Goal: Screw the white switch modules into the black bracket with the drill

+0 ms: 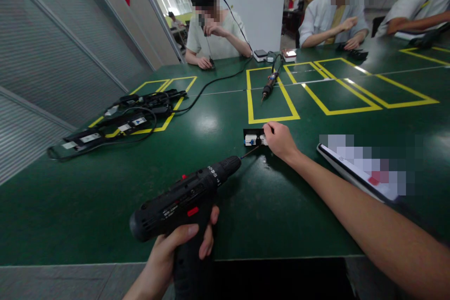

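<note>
My left hand [186,239] is wrapped around the handle of a black cordless drill [172,204] with red buttons. A long thin bit [250,152] runs from its chuck toward a small black part with white and blue pieces [251,139] on the green table. The bit's tip appears at the part's lower edge; whether it touches cannot be made out. With its fingers closed, my right hand [281,140] grips the right end of this part and hides that end.
Several black power strips [133,124] with cables lie at the left. A dark pen-like tool with a cord [269,86] rests inside yellow tape markings [274,120]. A phone-like slab [351,173] lies at the right. Several people sit across the green table [87,206].
</note>
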